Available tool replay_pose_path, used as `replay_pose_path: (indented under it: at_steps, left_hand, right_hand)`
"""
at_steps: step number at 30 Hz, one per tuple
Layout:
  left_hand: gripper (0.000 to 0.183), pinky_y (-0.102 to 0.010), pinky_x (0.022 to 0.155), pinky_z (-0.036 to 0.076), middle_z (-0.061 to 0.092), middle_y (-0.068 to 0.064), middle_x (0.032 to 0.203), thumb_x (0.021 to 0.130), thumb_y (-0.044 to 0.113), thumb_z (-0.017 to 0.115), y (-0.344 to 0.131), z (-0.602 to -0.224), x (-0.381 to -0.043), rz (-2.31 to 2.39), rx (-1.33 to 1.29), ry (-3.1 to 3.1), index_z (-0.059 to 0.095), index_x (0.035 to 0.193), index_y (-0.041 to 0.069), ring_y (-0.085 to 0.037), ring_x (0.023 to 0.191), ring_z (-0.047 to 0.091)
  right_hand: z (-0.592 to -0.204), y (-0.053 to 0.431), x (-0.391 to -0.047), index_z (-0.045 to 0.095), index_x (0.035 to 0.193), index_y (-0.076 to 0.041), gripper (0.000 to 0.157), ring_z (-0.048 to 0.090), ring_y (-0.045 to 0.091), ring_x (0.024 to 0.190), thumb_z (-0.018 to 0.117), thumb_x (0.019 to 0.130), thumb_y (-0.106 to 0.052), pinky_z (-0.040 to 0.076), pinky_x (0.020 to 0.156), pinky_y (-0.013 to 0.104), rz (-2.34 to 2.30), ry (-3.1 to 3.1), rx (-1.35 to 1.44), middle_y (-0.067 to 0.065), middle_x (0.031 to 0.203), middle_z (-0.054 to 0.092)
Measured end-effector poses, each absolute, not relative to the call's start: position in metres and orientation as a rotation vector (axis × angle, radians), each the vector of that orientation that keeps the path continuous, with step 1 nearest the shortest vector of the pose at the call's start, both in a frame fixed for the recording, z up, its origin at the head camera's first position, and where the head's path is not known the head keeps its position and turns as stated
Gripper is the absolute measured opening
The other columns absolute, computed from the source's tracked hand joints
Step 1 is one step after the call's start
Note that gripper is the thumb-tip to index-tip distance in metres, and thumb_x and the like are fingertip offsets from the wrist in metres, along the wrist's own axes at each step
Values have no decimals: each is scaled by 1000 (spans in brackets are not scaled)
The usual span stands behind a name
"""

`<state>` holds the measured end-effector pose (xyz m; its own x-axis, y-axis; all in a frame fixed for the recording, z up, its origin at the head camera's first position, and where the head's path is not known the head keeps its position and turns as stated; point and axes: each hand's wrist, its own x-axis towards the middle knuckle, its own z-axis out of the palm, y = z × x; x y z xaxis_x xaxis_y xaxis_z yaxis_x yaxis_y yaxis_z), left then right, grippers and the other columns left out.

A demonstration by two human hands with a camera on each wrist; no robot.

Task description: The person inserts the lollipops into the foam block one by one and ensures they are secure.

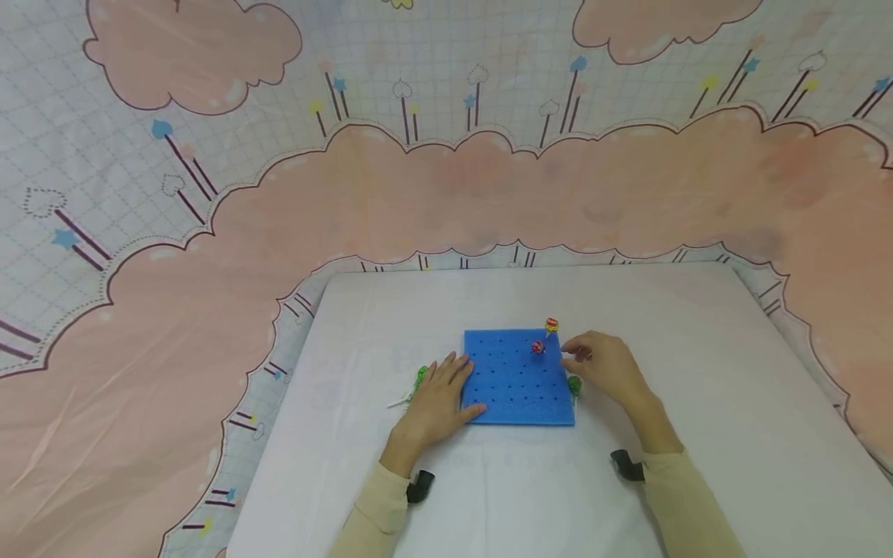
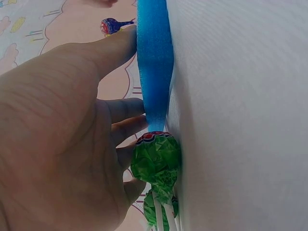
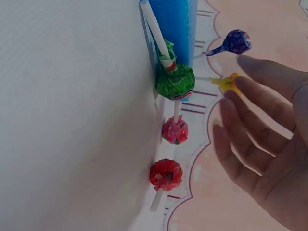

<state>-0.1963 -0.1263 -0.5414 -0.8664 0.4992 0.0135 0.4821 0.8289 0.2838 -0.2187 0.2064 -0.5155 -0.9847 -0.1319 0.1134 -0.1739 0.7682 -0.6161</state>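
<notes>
A blue foam board [image 1: 516,380] with rows of small holes lies on the white table. My left hand [image 1: 438,399] rests across its left edge, fingers extended. Beside its right edge, my right hand [image 1: 605,364] hovers with loosely bent fingers and nothing between them. Two lollipops stand in the board's far right part: a yellow one [image 1: 552,325] and a blue-and-red one [image 1: 537,347], which the right wrist view shows near the fingertips. Green lollipops [image 2: 156,159] lie by my left palm. Another green lollipop [image 3: 175,82] lies at the board's right side.
Past the green lollipop in the right wrist view lie a pink lollipop [image 3: 175,130] and a red lollipop [image 3: 166,174], both hidden behind my right hand in the head view. A curtain [image 1: 488,194] with cloud patterns hangs behind the white table [image 1: 363,310].
</notes>
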Motion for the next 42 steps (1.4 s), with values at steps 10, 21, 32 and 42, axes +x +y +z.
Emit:
replay_pose_path:
  at_steps: [10,21,32,42]
  left_hand:
    - [84,-55,129,15,29,-10,170,101,58,61,-126,-544,-197,444,786,2950,37,162,6,-32,159,19]
    - [85,-53,130,14,27,-9,171,101,60,58,-126,-545,-198,409,776,2946,35,163,7,-30,160,17]
    - [84,-54,129,16,29,-10,170,101,58,61,-125,-544,-197,419,786,2951,37,162,6,-32,159,19]
    - [84,-53,129,15,27,-8,171,101,60,59,-125,-548,-199,404,783,2957,35,163,8,-30,160,18]
  right_hand:
    - [-519,209,-215,77,113,-7,26,66,24,91,83,90,-18,59,77,41,993,-3106,272,5,100,73]
    - [-523,215,-216,77,105,-5,15,65,20,84,78,93,-13,60,75,37,975,-3186,291,3,91,73]
    - [-525,215,-215,76,102,-5,14,65,23,86,81,88,-6,61,79,40,985,-3172,315,5,90,71]
    - [-527,218,-217,75,100,-5,13,63,22,84,80,88,-6,59,76,38,1011,-3147,321,4,89,70]
